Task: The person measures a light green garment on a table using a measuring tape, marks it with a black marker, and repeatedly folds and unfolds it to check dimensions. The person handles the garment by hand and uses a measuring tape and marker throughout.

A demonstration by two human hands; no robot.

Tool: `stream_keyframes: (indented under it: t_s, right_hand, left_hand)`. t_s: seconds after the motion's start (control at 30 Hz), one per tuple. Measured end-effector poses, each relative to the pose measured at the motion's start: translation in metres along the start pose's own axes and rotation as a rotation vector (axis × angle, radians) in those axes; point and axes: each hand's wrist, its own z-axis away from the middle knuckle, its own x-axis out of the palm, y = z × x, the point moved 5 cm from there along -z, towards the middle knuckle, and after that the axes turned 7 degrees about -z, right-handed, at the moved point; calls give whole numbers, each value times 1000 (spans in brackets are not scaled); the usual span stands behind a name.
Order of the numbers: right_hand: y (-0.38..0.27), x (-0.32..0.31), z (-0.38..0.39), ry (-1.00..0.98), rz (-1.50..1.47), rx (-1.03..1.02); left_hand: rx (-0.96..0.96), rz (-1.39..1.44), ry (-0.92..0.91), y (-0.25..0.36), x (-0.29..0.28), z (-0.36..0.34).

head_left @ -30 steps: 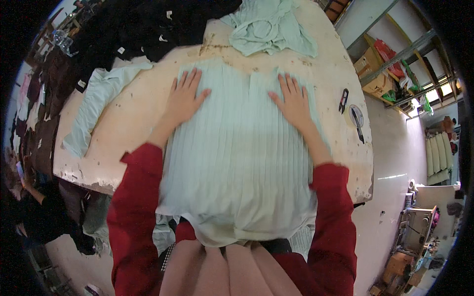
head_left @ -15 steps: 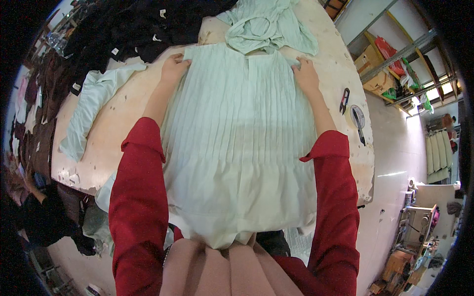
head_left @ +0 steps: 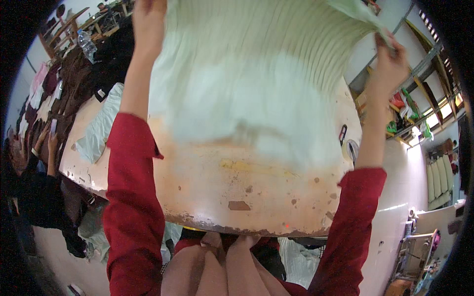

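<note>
Nearest, the worn table [head_left: 237,197] is showing its chipped near edge bare. Above it, the pale green pleated garment [head_left: 256,74] is hanging lifted, its hem clearing the tabletop. Left hand [head_left: 148,19] and right hand [head_left: 390,61] are pinching its upper corners, fingers closed on cloth. Judged step: shaking out; laying flat calls for even lowering.

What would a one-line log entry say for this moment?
left hand: grips garment edge | right hand: grips other edge | pale green pleated garment: lifted above worn table
</note>
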Motion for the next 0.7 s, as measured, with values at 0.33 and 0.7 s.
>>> stream_keyframes:
  t_s: [0.33, 0.7]
  right_hand:
    - [-107, -136, 152, -624, 106, 512]
    - [-149, -29, 309, -1229, 155, 316]
  left_hand:
    - [-278, -161, -790, 90, -112, 165]
    - [-229, -452, -1165, 135, -49, 322]
